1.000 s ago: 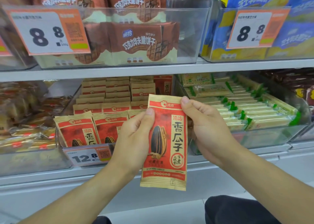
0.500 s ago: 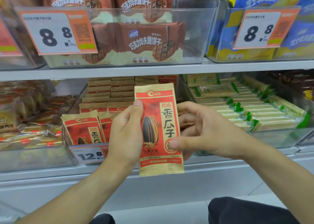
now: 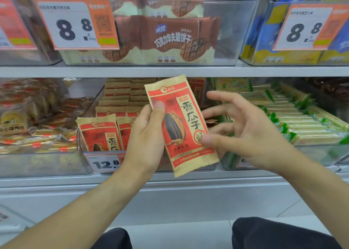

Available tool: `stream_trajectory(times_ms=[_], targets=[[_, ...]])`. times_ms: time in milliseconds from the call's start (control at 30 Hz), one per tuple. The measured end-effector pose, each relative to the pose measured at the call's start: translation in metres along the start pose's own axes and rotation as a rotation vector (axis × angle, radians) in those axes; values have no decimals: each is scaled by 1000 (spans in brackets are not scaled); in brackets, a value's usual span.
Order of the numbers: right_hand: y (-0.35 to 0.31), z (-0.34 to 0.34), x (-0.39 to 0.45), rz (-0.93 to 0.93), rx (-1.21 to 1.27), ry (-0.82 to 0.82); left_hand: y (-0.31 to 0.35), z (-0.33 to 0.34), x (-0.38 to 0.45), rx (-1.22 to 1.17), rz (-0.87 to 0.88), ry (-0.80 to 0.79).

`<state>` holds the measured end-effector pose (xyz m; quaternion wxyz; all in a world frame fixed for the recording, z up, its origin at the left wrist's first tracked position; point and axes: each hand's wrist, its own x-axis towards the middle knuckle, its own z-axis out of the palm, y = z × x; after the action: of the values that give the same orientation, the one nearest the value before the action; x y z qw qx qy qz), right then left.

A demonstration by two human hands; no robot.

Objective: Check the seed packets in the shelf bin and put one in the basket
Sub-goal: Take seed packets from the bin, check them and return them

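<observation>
Before you, grey lower shelf (image 3: 56, 180) carrying clear seed packet bin (image 3: 83, 146) between neighbouring snack bins, upper shelf (image 3: 113, 71) bearing wafer biscuit bin (image 3: 226, 31)

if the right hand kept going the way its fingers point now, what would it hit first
Probably the held seed packet: the right hand has spread fingers pointing left toward its right edge, the thumb already at it. The left hand grips the packet's other side. Depth is unclear.

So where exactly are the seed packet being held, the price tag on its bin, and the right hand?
held seed packet (image 3: 186, 116), head view, middle of its printed front
12.8 price tag (image 3: 105, 163), head view, on the printed digits
right hand (image 3: 251, 135), head view, back of the hand
</observation>
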<state>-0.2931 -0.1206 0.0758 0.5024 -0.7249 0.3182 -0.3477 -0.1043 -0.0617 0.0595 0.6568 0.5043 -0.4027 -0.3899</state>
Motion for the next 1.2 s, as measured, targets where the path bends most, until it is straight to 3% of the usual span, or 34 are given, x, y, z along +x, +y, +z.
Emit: stream_trajectory(times_ms=[67, 167, 333, 567, 867, 1100, 1200], targets=[[0, -1, 2, -67, 20, 103, -1, -1, 0, -31, 9, -30], [-1, 1, 2, -100, -85, 128, -1, 0, -4, -2, 50, -107], [0, 15, 1, -25, -165, 167, 6, 1, -11, 222, 193, -197], [-2, 24, -2, 4, -149, 183, 12, 5, -23, 331, 186, -290], [-1, 28, -1, 52, 94, 121, 11, 4, -23, 316, 153, -323], [-1, 27, 0, 58, 96, 113, 11, 3, -23, 284, 128, -329], [2, 21, 0, 39, 20, 22, 10, 1, -21, 264, 132, -293]])
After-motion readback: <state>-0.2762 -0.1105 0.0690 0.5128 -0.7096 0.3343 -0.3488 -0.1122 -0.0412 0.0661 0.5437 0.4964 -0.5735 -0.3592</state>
